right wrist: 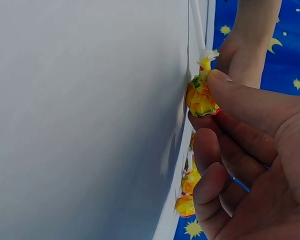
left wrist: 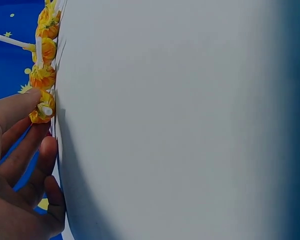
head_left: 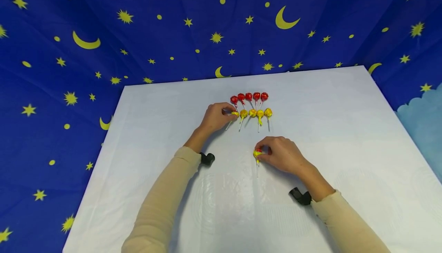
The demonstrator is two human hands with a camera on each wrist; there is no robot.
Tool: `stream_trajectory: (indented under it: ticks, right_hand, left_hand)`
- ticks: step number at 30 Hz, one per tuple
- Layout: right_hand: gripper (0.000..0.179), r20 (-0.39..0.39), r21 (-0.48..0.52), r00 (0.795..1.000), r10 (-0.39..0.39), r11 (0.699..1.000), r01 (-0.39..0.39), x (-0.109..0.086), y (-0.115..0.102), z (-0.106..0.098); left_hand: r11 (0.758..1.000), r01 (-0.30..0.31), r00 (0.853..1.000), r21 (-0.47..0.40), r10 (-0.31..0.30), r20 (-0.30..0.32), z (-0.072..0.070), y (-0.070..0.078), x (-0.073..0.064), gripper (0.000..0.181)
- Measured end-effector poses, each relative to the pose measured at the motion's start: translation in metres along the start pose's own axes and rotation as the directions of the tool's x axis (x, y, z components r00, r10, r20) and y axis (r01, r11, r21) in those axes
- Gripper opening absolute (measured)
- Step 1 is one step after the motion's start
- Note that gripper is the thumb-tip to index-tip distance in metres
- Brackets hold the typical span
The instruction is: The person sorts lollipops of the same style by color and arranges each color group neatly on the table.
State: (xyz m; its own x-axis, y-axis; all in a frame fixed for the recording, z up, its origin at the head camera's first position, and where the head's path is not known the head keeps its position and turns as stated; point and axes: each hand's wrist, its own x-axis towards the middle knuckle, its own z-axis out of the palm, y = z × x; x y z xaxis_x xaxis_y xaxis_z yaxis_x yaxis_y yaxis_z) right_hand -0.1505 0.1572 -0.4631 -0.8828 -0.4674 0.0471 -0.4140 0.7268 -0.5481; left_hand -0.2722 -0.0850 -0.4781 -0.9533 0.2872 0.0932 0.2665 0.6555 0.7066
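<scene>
My left hand (head_left: 215, 118) pinches the head of the leftmost yellow-wrapped lollipop (head_left: 235, 113) between thumb and fingers. In the left wrist view, the thumb lies on that lollipop (left wrist: 44, 116), with other yellow lollipops (left wrist: 43, 76) lined up beyond it. My right hand (head_left: 282, 155) holds a separate yellow lollipop (head_left: 257, 153) by its head, nearer the front, its stick pointing toward me. The right wrist view shows thumb and fingertips around this lollipop's wrapper (right wrist: 202, 101). Several red lollipops (head_left: 256, 96) lie in a row just behind the yellow row (head_left: 260, 113).
A white-covered table (head_left: 165, 107) spreads under both hands. Behind and beside it hangs blue cloth (head_left: 193, 26) with yellow stars and moons. Dark wrist devices (head_left: 207, 159) sit at both cuffs, close to the tabletop.
</scene>
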Motion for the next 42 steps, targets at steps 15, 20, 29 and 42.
stream_trajectory:
  ticks: [15,20,29,42]
  right_hand:
    - [0.018,-0.009,0.013,1.000,-0.001,1.000,0.001,-0.002,-0.001,0.000]
    - [0.019,-0.004,0.070,0.999,0.038,0.997,-0.038,-0.004,0.001,-0.007]
    - [0.020,-0.030,0.174,0.996,0.083,0.982,-0.077,0.000,0.008,-0.034]
    - [0.031,-0.159,0.258,0.957,0.245,0.946,-0.199,0.025,0.042,-0.064]
  left_hand:
    - [1.000,0.006,1.000,0.011,-0.006,0.000,0.000,0.001,-0.002,0.019]
    - [1.000,0.019,1.000,0.007,-0.019,0.008,0.001,0.002,-0.003,0.020]
    - [1.000,0.016,1.000,-0.008,-0.016,-0.010,0.001,0.001,-0.002,0.019]
    - [0.999,0.039,0.999,-0.004,-0.039,-0.007,0.000,0.003,-0.001,0.020]
